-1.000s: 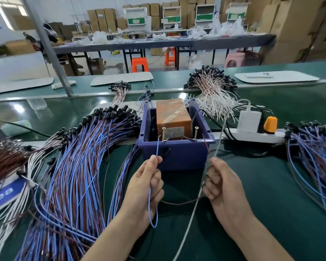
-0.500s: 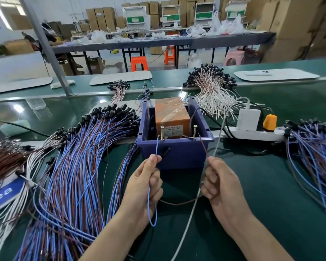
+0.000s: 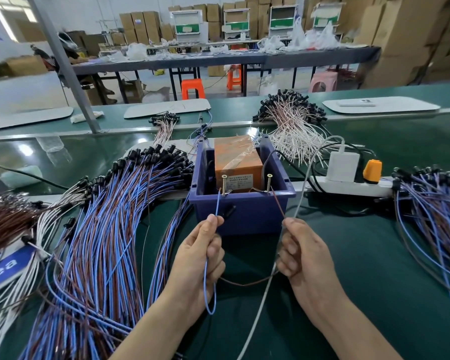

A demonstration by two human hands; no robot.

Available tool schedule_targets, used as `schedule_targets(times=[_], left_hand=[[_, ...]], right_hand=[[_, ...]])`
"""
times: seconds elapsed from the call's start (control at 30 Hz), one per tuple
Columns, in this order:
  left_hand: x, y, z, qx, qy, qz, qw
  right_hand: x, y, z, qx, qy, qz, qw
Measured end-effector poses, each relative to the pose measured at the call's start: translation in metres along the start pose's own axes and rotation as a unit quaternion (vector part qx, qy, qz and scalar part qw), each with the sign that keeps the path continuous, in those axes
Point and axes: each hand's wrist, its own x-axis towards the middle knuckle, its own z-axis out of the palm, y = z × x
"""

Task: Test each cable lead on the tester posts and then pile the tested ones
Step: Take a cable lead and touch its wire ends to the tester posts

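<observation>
In the lower middle of the frame, the left hand point(image 3: 200, 258) is raised in front of a blue box point(image 3: 244, 216) that stands on the green worktop point(image 3: 374, 268). Its grip is pinched, thumb against forefinger, on a blue lead point(image 3: 218, 205). The lead runs up from the fingertips to the foot of the left screw post point(image 3: 223, 183) at the box's front edge, and its slack hangs in a loop below the palm.

To its right, the right hand point(image 3: 305, 255) has its grip pressed on a brown lead point(image 3: 277, 201) that slants up to the foot of the right screw post point(image 3: 269, 181). The fingers are curled round it. The same brown wire sags across between the two hands.

A white cable point(image 3: 260, 307) passes close by the right hand and curves up to a white charger point(image 3: 343, 166). The charger is plugged into a power strip point(image 3: 353, 187), beside an orange plug point(image 3: 372, 171).

Inside the box, behind the posts, sits an orange block point(image 3: 238, 159) wrapped in clear tape.

A broad pile of blue and brown leads point(image 3: 102, 229) fans across the left of the frame, its black ends toward the box. A second pile point(image 3: 431, 216) lies at the right edge, and a pale bundle point(image 3: 291, 126) lies above the box.
</observation>
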Motion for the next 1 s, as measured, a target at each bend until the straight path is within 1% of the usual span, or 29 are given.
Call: schedule_targets(times=[0.37, 1.0], left_hand=[[-0.0008, 0.0008, 0.0012, 0.004, 0.006, -0.001, 1.0], [0.001, 0.0, -0.0027, 0.005, -0.023, 0.001, 1.0]], right_hand=[[-0.0014, -0.001, 0.0008, -0.007, -0.002, 0.001, 1.0], [-0.0013, -0.0005, -0.001, -0.02, -0.016, -0.006, 1.0]])
